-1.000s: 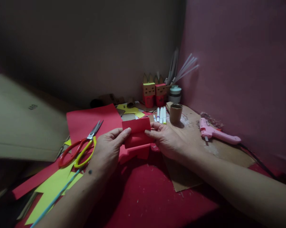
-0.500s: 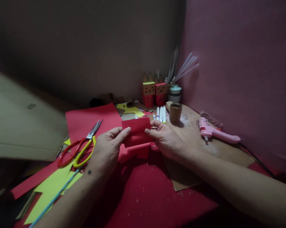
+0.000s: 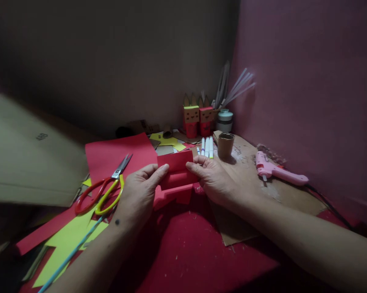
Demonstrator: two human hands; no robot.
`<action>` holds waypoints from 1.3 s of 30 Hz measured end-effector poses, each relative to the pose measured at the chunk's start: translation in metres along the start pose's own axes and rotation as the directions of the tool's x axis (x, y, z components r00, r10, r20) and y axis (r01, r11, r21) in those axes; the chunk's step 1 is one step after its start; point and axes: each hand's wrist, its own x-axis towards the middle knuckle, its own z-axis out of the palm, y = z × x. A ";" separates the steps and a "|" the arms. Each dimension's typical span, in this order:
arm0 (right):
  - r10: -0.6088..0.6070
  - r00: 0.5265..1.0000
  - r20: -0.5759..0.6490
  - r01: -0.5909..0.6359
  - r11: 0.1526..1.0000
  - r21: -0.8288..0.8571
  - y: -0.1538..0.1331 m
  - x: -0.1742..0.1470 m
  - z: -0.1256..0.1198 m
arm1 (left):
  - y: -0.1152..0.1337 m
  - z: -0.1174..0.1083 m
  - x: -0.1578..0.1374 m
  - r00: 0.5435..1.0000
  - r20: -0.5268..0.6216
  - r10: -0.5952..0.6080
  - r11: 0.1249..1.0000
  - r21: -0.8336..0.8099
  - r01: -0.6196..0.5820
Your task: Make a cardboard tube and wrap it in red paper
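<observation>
Between scissors (image 3: pixel 116 174) and glue gun (image 3: pixel 275 171), left hand (image 3: pixel 140 186) and right hand (image 3: pixel 216 180) pinch red paper (image 3: pixel 175 163) in narrow grip.

On brown cardboard (image 3: pixel 296 199) at the right, a pink glue gun (image 3: pixel 275 171) with a dark cord (image 3: pixel 330 205). Farther left, an upright cardboard tube (image 3: pixel 225 147), with markers (image 3: pixel 207 147) lying just beside. Behind, two small box-headed figures (image 3: pixel 191 115) near a jar (image 3: pixel 224 123); above, thin white sticks (image 3: pixel 240 86) before the pink wall (image 3: pixel 308 73). Far left, a large cardboard box (image 3: pixel 33 162).

Right fingers (image 3: pixel 193 167) slightly higher; red paper (image 3: pixel 176 173) bulging more below.
</observation>
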 end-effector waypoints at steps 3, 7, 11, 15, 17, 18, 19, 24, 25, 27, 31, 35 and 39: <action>0.022 0.999 -0.026 -0.022 1.000 0.021 0.002 0.000 0.000 | -0.003 0.001 0.001 0.999 0.018 -0.037 0.999 -0.040 0.038; -0.018 0.999 -0.039 0.017 1.000 -0.012 0.008 0.002 -0.004 | -0.009 0.000 0.004 0.999 -0.001 -0.044 0.992 -0.117 0.043; -0.056 0.998 -0.025 0.056 0.998 0.004 0.013 0.005 -0.007 | -0.011 0.000 0.007 0.997 -0.020 -0.070 0.991 -0.112 0.067; -0.075 0.997 -0.027 0.075 0.997 -0.021 0.012 0.004 -0.006 | -0.010 0.001 0.006 0.998 -0.014 -0.065 0.992 -0.113 0.063; -0.089 0.996 -0.021 0.088 0.995 -0.042 0.012 0.003 -0.006 | -0.010 0.002 0.005 0.998 -0.021 -0.054 0.995 -0.086 0.052; -0.099 0.995 -0.020 0.098 0.994 -0.057 0.012 0.003 -0.007 | -0.011 0.002 0.005 0.999 -0.024 -0.047 0.996 -0.078 0.045; -0.115 0.993 -0.020 0.113 0.990 -0.080 0.012 0.003 -0.007 | -0.011 0.001 0.005 0.999 -0.029 -0.038 0.996 -0.079 0.035; -0.251 0.968 0.002 0.243 0.934 -0.263 0.015 0.004 -0.011 | -0.014 0.000 0.007 1.000 -0.027 -0.015 0.992 -0.124 0.012; -0.274 0.962 0.010 0.266 0.921 -0.284 0.015 0.004 -0.012 | -0.014 0.000 0.007 1.000 -0.020 -0.023 0.990 -0.142 0.020; -0.299 0.954 0.025 0.293 0.909 -0.297 0.015 0.003 -0.011 | -0.012 0.002 0.007 0.999 -0.008 -0.032 0.981 -0.193 0.030; -0.311 0.950 0.021 0.300 0.898 -0.323 0.014 0.001 -0.009 | -0.009 0.005 0.005 0.999 -0.018 -0.038 0.979 -0.202 0.033; -0.342 0.940 -0.004 0.318 0.878 -0.358 0.012 -0.002 -0.007 | -0.009 0.006 0.002 0.999 -0.047 -0.010 0.990 -0.140 0.004; -0.293 0.955 -0.031 0.275 0.922 -0.273 0.013 -0.003 -0.007 | -0.013 0.007 0.003 0.997 -0.070 0.011 0.995 -0.095 -0.018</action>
